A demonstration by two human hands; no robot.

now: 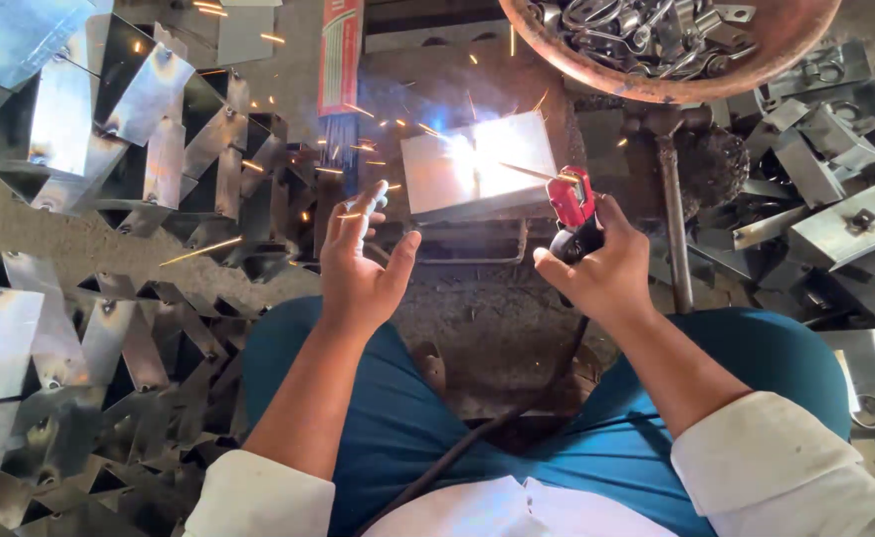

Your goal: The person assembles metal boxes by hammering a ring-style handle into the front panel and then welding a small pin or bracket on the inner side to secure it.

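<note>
Steel lies all around you in the head view: folded sheet pieces (79, 129) heaped at the left and near left, more brackets (835, 199) piled at the right. Your right hand (606, 273) is clamped on the red holder (571, 199), its black cable (477, 438) trailing down between your knees. The rod (529, 172) runs from the holder up and left to the box (477, 164), a small sheet-metal one sitting on the floor just beyond your hands, in the middle of the scene. A white arc glares where the rod meets it, and sparks (358, 149) scatter leftward. Your left hand (358, 264) is raised, fingers apart, holding nothing, just left of the box and not touching it. A red pack of rods (341, 60) lies at the far side, left of the box. A rusty bowl (756, 60) of metal clips stands at far right on a post (674, 219).
</note>
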